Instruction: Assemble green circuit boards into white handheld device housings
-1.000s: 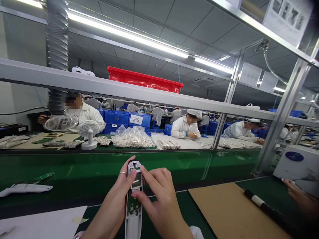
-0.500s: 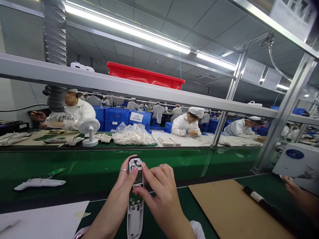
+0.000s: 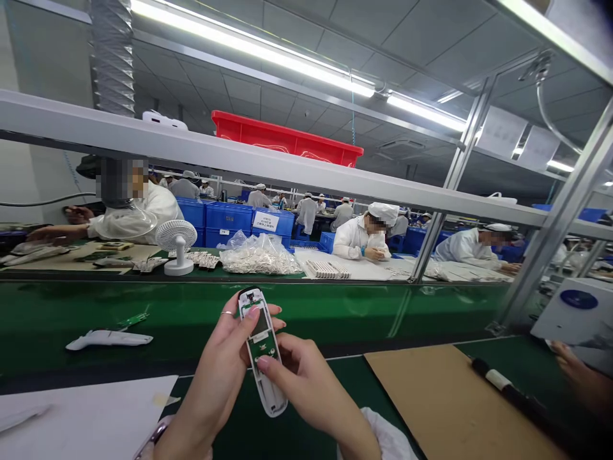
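White casing [image 3: 274, 396], green board [image 3: 263, 347] inside — left of brown sheet [image 3: 431, 396]. Left hand [image 3: 227, 353] grips upper end, right hand [image 3: 302, 372] pinches lower part — seemingly pressing board; next move calls for steady thumbs.

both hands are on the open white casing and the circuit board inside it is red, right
Wrong colour: the circuit board is green, as the head view shows. Left hand and right hand are on the open white casing.

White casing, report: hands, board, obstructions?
Left hand holding white casing, upper part. Right hand on its lower half. Green circuit board exposed inside, thumbs partly covering it.
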Demonstrator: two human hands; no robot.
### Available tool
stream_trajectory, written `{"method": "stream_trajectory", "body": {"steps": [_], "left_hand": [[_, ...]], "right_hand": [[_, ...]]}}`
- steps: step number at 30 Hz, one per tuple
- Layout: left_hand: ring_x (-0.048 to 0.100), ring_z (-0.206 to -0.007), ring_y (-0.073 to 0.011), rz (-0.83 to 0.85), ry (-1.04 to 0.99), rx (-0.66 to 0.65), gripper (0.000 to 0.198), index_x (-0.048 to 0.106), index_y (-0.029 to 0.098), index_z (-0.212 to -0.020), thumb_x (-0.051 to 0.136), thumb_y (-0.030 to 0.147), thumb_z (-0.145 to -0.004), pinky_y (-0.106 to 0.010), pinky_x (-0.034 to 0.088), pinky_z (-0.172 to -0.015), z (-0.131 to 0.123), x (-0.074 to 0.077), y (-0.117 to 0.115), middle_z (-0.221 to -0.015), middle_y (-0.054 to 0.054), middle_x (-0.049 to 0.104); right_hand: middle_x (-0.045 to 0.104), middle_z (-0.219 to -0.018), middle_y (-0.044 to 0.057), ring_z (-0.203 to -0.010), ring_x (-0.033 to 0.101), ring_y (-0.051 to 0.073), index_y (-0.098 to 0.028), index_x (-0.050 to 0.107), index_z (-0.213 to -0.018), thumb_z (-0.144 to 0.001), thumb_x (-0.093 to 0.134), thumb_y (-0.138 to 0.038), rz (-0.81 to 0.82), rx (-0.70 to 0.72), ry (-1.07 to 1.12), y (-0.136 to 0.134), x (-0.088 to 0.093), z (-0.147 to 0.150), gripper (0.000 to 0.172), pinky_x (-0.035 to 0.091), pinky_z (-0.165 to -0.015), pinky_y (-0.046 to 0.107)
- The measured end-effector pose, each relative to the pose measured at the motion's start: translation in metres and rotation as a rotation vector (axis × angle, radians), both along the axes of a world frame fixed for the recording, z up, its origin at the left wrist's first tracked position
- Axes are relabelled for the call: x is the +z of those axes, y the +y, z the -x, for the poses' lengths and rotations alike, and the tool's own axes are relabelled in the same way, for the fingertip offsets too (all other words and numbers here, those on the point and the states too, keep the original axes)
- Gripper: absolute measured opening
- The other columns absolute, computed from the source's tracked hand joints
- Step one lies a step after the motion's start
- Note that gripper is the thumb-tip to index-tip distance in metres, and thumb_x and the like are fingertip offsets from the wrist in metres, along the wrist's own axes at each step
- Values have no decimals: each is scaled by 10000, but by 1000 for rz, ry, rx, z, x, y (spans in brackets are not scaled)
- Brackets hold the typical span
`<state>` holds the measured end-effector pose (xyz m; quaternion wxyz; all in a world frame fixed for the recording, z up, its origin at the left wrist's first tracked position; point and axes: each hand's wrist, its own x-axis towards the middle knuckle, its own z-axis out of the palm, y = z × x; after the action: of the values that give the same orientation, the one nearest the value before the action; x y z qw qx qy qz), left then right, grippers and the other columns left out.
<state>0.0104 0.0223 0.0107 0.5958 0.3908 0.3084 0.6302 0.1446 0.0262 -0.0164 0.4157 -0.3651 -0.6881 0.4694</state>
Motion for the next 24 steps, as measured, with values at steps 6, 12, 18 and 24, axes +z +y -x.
{"method": "stream_trajectory", "body": {"steps": [6,12,18,24], "left_hand": [[666,-920,-210,-52,42,50,325,478,266,-1112,608,384,-839,-265,540,-689,2,1,-4,-985,-37,706],[666,-935,-254,-80,47,68,387,454,258,-1128,632,397,-814,-328,543,-688,0,0,-2,-942,-46,709],[576,-1139,-293,20,69,40,391,454,255,-1165,571,433,-837,-409,471,-836,-5,5,2,-1122,-104,685],[493,-1233,-310,98,120,13,620,337,276,-1378,586,411,-827,-476,327,-1031,-13,-11,17,-1309,-145,566]], "right_hand": [[603,-672,24,-593,591,141,-120,633,-849,-822,615,-470,81,54,214,-4,-6,15,351,466,-550,241],[590,-635,17,-573,586,128,-114,632,-796,-781,662,-477,109,65,310,4,-10,18,364,465,-535,224],[599,-715,2,-603,588,128,-155,592,-916,-763,681,-476,171,116,360,13,-12,17,366,510,-581,260],[552,-768,-8,-583,551,119,-189,549,-1014,-783,585,-592,68,-73,225,23,-27,21,466,523,-549,275]]}}
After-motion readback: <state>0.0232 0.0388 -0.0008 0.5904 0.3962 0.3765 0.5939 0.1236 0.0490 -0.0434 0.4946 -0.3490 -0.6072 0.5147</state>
